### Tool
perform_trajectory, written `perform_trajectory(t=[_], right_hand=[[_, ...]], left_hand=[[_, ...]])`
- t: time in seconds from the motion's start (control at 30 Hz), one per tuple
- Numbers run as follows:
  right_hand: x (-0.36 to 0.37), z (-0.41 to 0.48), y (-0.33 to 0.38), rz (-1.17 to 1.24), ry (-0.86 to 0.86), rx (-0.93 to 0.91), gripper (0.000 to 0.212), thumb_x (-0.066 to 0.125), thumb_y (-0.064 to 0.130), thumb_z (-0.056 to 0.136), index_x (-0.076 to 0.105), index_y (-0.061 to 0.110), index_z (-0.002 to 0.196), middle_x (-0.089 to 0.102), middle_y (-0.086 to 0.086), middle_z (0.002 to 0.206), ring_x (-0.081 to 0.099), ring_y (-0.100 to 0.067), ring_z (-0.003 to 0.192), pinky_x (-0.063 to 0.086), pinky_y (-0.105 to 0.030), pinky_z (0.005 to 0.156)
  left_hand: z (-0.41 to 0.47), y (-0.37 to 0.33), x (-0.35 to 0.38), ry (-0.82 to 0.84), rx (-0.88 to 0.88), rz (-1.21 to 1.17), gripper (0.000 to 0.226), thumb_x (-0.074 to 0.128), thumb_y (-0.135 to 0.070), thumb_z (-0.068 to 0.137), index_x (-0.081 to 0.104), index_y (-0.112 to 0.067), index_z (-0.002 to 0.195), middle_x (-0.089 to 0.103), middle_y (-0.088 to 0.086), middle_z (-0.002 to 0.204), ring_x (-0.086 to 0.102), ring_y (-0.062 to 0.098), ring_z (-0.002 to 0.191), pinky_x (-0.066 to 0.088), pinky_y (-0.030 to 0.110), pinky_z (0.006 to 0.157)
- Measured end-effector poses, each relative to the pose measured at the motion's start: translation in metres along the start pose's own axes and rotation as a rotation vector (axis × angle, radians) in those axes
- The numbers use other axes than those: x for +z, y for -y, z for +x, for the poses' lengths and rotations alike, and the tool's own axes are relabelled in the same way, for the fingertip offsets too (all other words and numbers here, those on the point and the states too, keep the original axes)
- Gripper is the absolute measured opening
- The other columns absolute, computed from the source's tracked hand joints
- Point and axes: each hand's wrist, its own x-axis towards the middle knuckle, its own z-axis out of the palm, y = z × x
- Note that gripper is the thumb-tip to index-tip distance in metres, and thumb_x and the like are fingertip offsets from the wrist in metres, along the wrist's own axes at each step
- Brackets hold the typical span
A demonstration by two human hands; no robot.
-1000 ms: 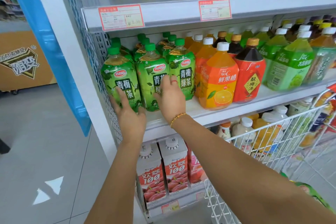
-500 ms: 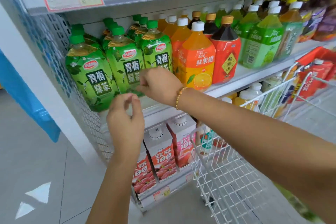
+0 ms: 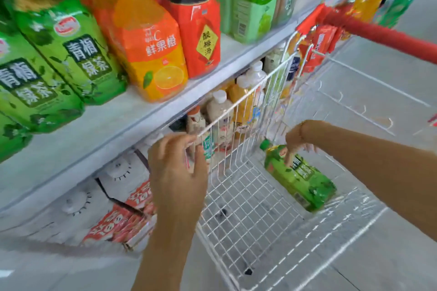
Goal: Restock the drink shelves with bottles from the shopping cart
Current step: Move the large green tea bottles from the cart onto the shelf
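down in the shopping cart (image 3: 248, 210), a green tea bottle (image 3: 305, 184) lies on its side on the wire floor, cap end toward the shelf (image 3: 106, 130). the right hand (image 3: 295, 144) reaches in, fingers pointing down and touching the bottle's shoulder, not closed round it. the left hand (image 3: 177, 168) is curled at the cart's rim corner; blur hides whether it grips.

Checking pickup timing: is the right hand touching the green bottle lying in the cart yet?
Cannot tell. In the head view the fingers of the right hand overlap the green bottle near its neck, but blur hides any contact or gap.
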Motion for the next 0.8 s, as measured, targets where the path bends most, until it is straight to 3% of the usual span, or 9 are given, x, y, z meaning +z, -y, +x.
perform_trajectory(t=[0.07,0.13,0.27,0.33,0.4,0.47,0.6,0.7,0.8], right_hand=[[0.011,0.01,0.007,-0.053,0.009,0.014,0.083,0.053,0.06,0.083,0.032,0.007,0.143,0.038,-0.014,0.145,0.045,-0.03,0.127,0.042,-0.036,0.101],[0.023,0.023,0.019,-0.071,-0.056,0.0,0.087,0.049,0.068,0.079,0.028,0.016,0.146,0.032,-0.006,0.15,0.035,-0.029,0.135,0.034,-0.043,0.108],[0.078,0.102,0.016,0.142,-0.178,0.152,0.122,0.073,0.075,0.04,0.037,0.018,0.141,0.041,-0.015,0.14,0.041,-0.039,0.126,0.041,-0.049,0.101],[0.119,0.181,0.005,0.351,-0.182,0.19,0.128,0.07,0.076,0.021,0.044,0.021,0.134,0.042,-0.014,0.131,0.042,-0.036,0.119,0.044,-0.045,0.096],[0.133,0.183,0.003,0.475,-0.193,0.183,0.126,0.074,0.07,0.025,0.041,0.019,0.135,0.037,-0.016,0.135,0.039,-0.039,0.121,0.041,-0.05,0.098],[0.125,0.134,0.007,0.514,-0.251,0.211,0.116,0.078,0.064,0.039,0.04,0.012,0.135,0.038,-0.018,0.133,0.041,-0.038,0.12,0.041,-0.051,0.096],[0.077,-0.015,0.01,0.814,-0.384,0.152,0.125,0.06,0.081,0.039,0.039,0.0,0.133,0.041,-0.017,0.124,0.048,-0.031,0.109,0.045,-0.039,0.091],[0.044,-0.108,0.017,1.104,-0.492,0.108,0.101,0.084,0.05,0.052,0.033,0.001,0.124,0.047,-0.016,0.12,0.054,-0.031,0.104,0.048,-0.037,0.087],[0.015,-0.172,0.028,1.217,-0.577,0.035,0.09,0.088,0.039,0.052,0.035,0.005,0.117,0.053,-0.013,0.114,0.056,-0.028,0.098,0.044,-0.03,0.077]], left_hand=[[-0.004,-0.006,-0.001,0.074,-0.094,0.036,0.037,0.053,-0.025,0.085,0.06,-0.009,0.117,0.056,0.01,0.119,0.048,0.023,0.113,0.025,0.011,0.097],[-0.008,-0.008,-0.001,0.176,-0.179,0.073,0.043,0.057,-0.02,0.086,0.055,-0.009,0.128,0.053,0.011,0.128,0.048,0.026,0.119,0.032,0.024,0.096],[-0.012,-0.012,-0.006,0.306,-0.215,0.087,0.052,0.061,-0.017,0.088,0.047,-0.011,0.137,0.045,0.011,0.141,0.048,0.026,0.126,0.043,0.038,0.102],[-0.009,-0.016,-0.009,0.35,-0.233,0.098,0.054,0.058,-0.02,0.089,0.043,-0.011,0.14,0.042,0.011,0.143,0.044,0.027,0.129,0.045,0.041,0.101],[-0.007,-0.016,-0.01,0.409,-0.215,0.136,0.059,0.06,-0.015,0.087,0.039,-0.011,0.142,0.042,0.014,0.143,0.042,0.029,0.13,0.042,0.038,0.101],[-0.003,-0.016,-0.014,0.473,-0.211,0.154,0.059,0.059,-0.011,0.087,0.038,-0.012,0.143,0.041,0.012,0.145,0.041,0.027,0.133,0.039,0.033,0.103],[0.012,-0.019,-0.023,0.591,-0.277,0.153,0.066,0.058,-0.014,0.089,0.027,-0.014,0.147,0.03,0.008,0.153,0.028,0.023,0.141,0.028,0.032,0.111],[0.014,-0.045,-0.032,0.739,-0.349,0.132,0.091,0.068,-0.023,0.083,0.008,-0.018,0.15,0.002,0.005,0.159,0.001,0.021,0.147,0.013,0.035,0.118],[0.01,-0.096,-0.044,0.735,-0.413,-0.109,0.1,0.079,-0.025,0.073,0.014,-0.024,0.15,0.01,0.001,0.158,0.009,0.013,0.146,0.017,0.024,0.114]])
